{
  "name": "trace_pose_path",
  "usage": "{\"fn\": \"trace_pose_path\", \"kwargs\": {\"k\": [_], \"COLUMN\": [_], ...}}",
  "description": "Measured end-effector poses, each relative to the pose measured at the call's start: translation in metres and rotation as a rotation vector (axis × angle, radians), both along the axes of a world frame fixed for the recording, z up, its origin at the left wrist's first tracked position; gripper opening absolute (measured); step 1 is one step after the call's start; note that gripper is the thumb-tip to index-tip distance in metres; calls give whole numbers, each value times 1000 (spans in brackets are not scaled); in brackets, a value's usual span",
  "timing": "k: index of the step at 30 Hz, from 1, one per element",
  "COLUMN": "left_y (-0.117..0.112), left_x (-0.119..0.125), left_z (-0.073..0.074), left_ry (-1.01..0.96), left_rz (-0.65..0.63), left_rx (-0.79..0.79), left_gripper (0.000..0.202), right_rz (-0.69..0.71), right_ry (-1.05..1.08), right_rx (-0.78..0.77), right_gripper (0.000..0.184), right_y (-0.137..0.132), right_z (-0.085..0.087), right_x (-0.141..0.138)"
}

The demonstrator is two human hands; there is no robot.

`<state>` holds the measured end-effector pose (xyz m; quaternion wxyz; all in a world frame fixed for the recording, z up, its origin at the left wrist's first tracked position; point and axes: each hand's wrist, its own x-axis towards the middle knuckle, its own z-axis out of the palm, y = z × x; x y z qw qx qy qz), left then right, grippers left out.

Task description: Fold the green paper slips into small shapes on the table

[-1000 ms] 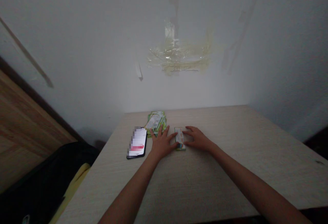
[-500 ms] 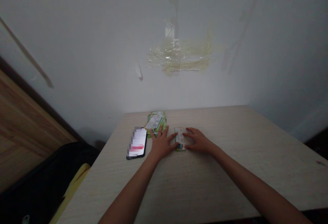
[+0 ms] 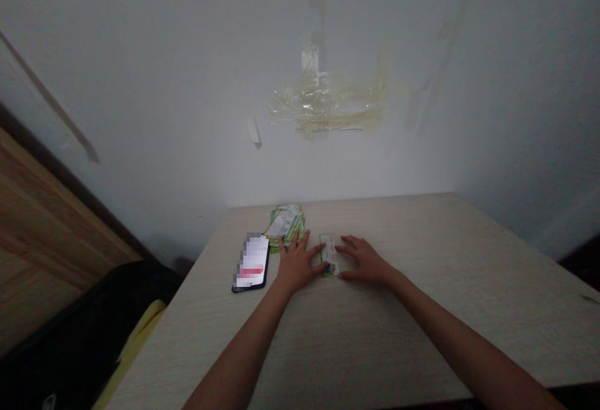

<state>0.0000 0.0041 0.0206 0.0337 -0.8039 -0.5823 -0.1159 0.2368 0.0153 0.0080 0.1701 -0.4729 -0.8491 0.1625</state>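
My left hand (image 3: 296,264), right hand (image 3: 364,261) flat, fingers spread, touching packet (image 3: 329,254) at side edges; phone (image 3: 252,262) just left; wide tabletop (image 3: 445,297) stretches right.

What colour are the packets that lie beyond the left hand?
The packets are green with white label panels, best seen in the head view.

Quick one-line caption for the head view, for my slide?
Left hand and right hand lie flat on a pale table, touching a small packet between them; phone and green packets nearby.
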Motion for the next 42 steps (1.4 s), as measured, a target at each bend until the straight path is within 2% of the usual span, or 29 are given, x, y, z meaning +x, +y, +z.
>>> {"fn": "trace_pose_path", "kwargs": {"k": [5, 11, 15, 21, 32, 42], "left_y": [1, 2, 2, 1, -1, -1], "left_x": [1, 2, 2, 3, 4, 3], "left_z": [-2, -3, -3, -1, 0, -2], "left_ry": [-31, -53, -40, -3, -17, -12], "left_rz": [-27, -94, -128, -110, -75, -84], "left_rx": [4, 7, -5, -49, -66, -61], "left_gripper": [55, 53, 57, 62, 63, 62], "right_rz": [-5, 1, -7, -3, -134, -237], "right_ry": [40, 147, 194, 177, 86, 25], "right_rx": [27, 81, 76, 51, 117, 158], "right_gripper": [68, 28, 17, 16, 22, 25], "right_y": [1, 3, 3, 1, 15, 24], "right_z": [-3, -4, -2, 0, -4, -1], "right_x": [1, 2, 2, 0, -7, -17]}}
